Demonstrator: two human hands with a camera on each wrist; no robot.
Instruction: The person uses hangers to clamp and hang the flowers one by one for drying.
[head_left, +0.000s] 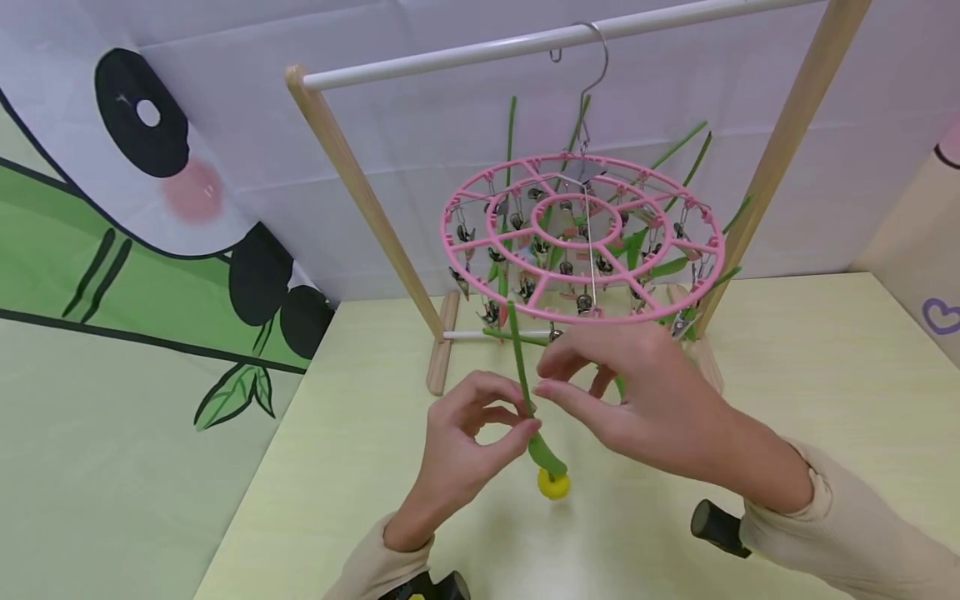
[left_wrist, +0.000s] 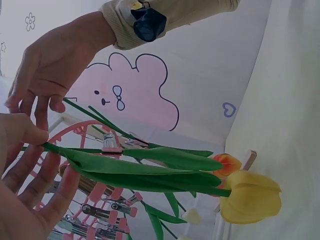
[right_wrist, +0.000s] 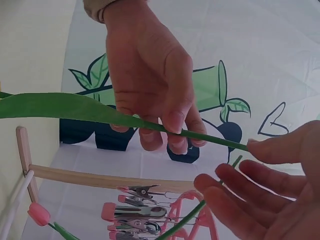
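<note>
A yellow artificial tulip (head_left: 553, 485) points bloom down, its green stem (head_left: 517, 350) rising toward the hanger. My left hand (head_left: 476, 446) pinches that stem between thumb and fingers, just above the green leaf (left_wrist: 140, 170). Close to the upper stem is my right hand (head_left: 630, 396), fingers bent loosely with a gap between thumb and index finger. From the right wrist, its thumb (right_wrist: 280, 145) overlaps the stem; contact is unclear. Behind both hands hangs a round pink clip hanger (head_left: 480, 292) with several metal clips (right_wrist: 135, 212). Other tulips hang from it, among them a pink one (right_wrist: 39, 214).
The hanger's metal hook (head_left: 600, 58) hangs on a white rod (head_left: 450, 57) between wooden posts (head_left: 367, 200). The stand rests on a pale table (head_left: 360, 467). Printed cloth (head_left: 390, 142) backs it. Green stems stick out above and beside the hanger.
</note>
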